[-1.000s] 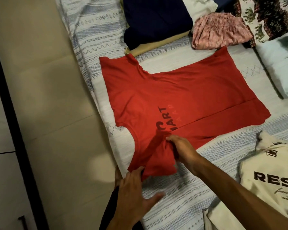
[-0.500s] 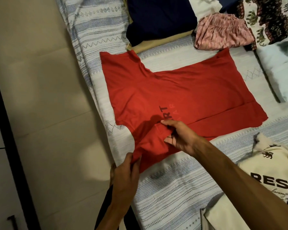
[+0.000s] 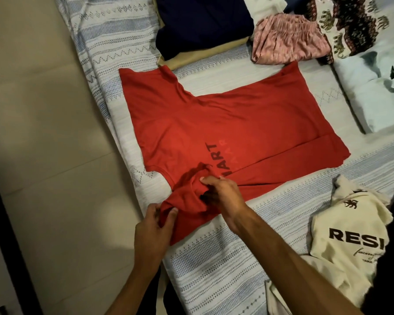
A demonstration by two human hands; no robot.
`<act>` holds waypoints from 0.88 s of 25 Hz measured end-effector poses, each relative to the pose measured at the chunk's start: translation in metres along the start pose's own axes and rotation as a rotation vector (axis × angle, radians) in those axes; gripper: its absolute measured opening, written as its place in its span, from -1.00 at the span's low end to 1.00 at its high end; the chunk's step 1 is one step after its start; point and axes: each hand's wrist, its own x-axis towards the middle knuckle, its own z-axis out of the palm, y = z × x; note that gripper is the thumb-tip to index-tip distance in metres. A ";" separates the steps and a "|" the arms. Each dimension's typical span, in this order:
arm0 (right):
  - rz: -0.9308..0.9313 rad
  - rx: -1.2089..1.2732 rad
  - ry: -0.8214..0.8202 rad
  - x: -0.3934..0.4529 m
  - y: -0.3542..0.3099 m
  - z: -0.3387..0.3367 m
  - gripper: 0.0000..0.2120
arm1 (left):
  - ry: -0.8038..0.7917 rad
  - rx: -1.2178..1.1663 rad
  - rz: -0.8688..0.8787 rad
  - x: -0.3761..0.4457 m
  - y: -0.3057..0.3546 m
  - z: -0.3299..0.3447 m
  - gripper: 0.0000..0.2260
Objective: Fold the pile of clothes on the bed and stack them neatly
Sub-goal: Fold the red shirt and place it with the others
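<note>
From the head camera, a red cotton T-shirt (image 3: 225,123) lies spread flat on the bed with a white and blue patterned cover (image 3: 127,30). Its body is smooth, and one long side is folded over in a strip. The near sleeve is bunched up in a lump at the bed's edge.

The left hand (image 3: 154,233) pinches the bunched sleeve with its thumb and fingers curled on the cloth. The right hand (image 3: 223,194) has its fingers curled into the same sleeve, gripping it beside the printed letters.

Past the red shirt sits a folded dark blue garment (image 3: 203,21) on top of a tan one (image 3: 191,57). Next to them is a crumpled pink cloth (image 3: 289,42), then a cloth printed with animals (image 3: 350,26). A pale blue folded cloth (image 3: 373,87) lies on the right. A cream T-shirt (image 3: 348,242) is heaped near the right arm.

The red shirt reads "ART". The cream shirt reads "RESI".
</note>
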 end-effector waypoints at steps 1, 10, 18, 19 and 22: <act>0.015 0.097 -0.021 -0.005 0.004 0.002 -0.86 | 0.025 0.161 0.062 0.001 0.006 0.000 -0.53; 0.058 0.265 0.005 -0.023 0.029 -0.031 -0.83 | 0.172 0.526 0.809 0.035 0.008 -0.018 -0.73; 0.089 -0.052 0.097 -0.011 0.040 -0.061 -0.79 | 0.094 0.624 0.766 0.026 -0.020 -0.025 -0.69; 0.070 -0.093 0.091 -0.011 0.039 -0.059 -0.77 | 0.075 0.579 0.680 0.025 -0.017 -0.022 -0.59; -0.134 -0.347 0.120 -0.007 0.032 -0.054 -0.67 | 0.045 0.495 0.602 0.030 -0.009 -0.018 -0.65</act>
